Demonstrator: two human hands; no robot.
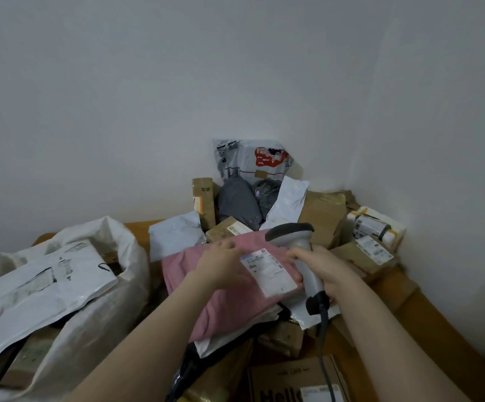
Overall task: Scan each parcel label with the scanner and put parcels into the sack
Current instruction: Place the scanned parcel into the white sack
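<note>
Our left hand (221, 262) lies flat on the pink parcel (206, 303), fingers straight at the left edge of its white label (270, 272). Our right hand (326, 269) is wrapped round the handle of the grey scanner (300, 248), whose head sits just above the label's far corner. We have the pink parcel lying label-up on a heap of cardboard boxes (322, 216) and mailers on the wooden table (438, 343). To the left stands the open white sack (113, 288), with a white mailer (41, 282) lying across its mouth.
</note>
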